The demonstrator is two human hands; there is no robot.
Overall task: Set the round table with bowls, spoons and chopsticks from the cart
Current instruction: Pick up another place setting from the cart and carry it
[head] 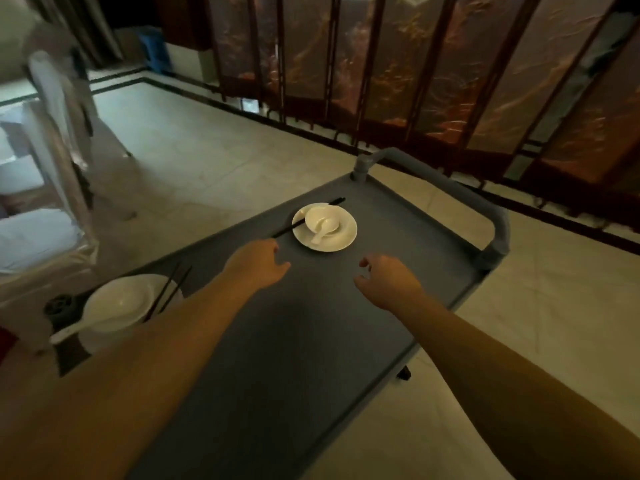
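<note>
There, white bowl [321, 220] w/ spoon [323, 227]

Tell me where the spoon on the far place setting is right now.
In the head view the spoon lies in the small bowl on the white plate, toward the cart's far end, just beyond both open hands, black chopsticks alongside.

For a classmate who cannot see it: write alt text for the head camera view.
Two bare hands, left hand and right hand, reach empty over a grey cart toward a white plate holding a small bowl with a spoon and black chopsticks. A second place setting sits at the cart's near left.
</note>
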